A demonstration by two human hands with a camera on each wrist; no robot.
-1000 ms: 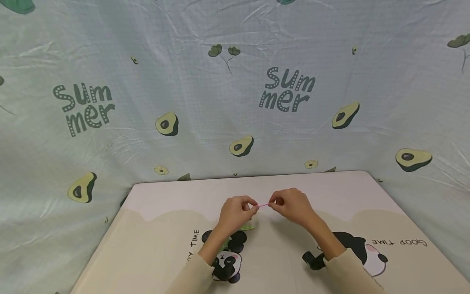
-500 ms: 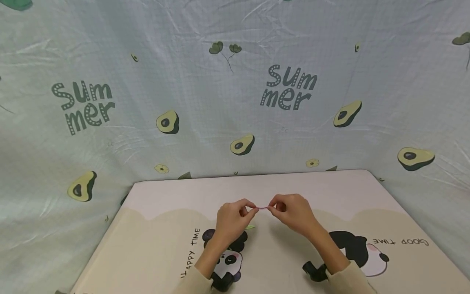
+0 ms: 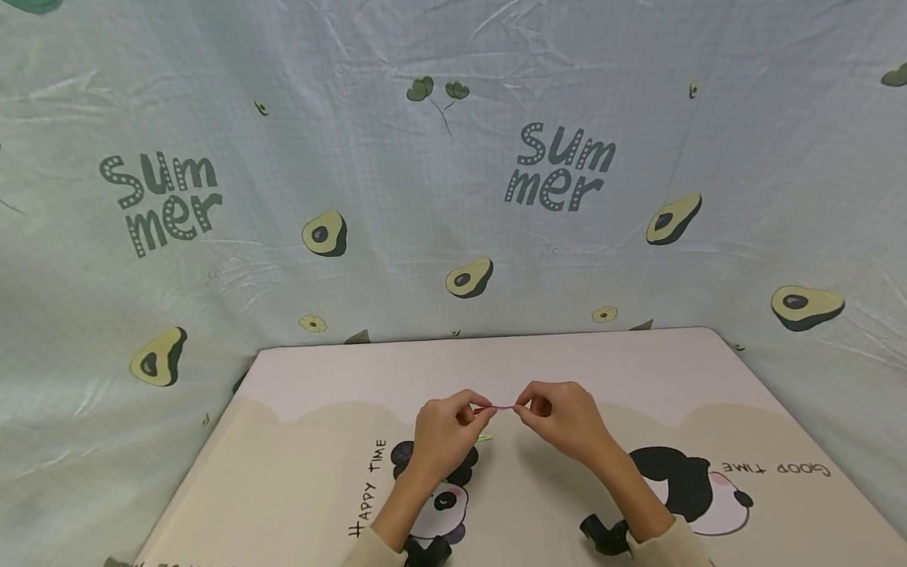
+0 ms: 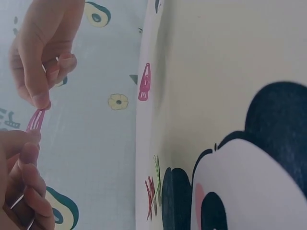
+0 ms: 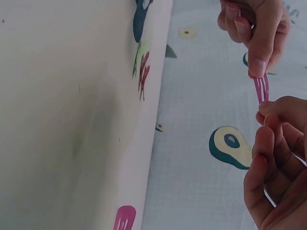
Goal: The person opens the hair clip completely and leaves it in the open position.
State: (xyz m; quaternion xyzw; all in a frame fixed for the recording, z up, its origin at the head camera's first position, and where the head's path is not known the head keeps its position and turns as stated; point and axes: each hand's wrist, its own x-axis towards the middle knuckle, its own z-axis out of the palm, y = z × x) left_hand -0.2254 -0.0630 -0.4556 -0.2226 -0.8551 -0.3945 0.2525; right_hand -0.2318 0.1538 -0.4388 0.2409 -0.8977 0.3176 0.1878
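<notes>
Between my two hands is a pink snap hair clip [image 3: 505, 407], seen edge-on in the head view. My left hand [image 3: 448, 435] pinches one end of it between thumb and fingers. At the other end, my right hand [image 3: 563, 417] has its thumb and fingertips closed on the clip. In the left wrist view the clip [image 4: 36, 120] shows its slotted frame, its ends covered by fingertips. A second pink hair clip [image 4: 145, 81] lies on the table below. Slender red pieces [image 5: 144, 75] and green pieces [image 5: 138, 56], perhaps also clips, lie grouped on the table.
The table [image 3: 298, 472] has a cream and pale pink cover printed with pandas [image 3: 673, 484] and lettering. Behind it hangs a pale curtain [image 3: 397, 181] with avocado prints. Dark bands [image 3: 602, 535] sit at the wrists.
Both hands have come slightly lower in the head view, still holding the clip between them. A bit of red now shows beside the left fingers. The head view has shifted slightly.
</notes>
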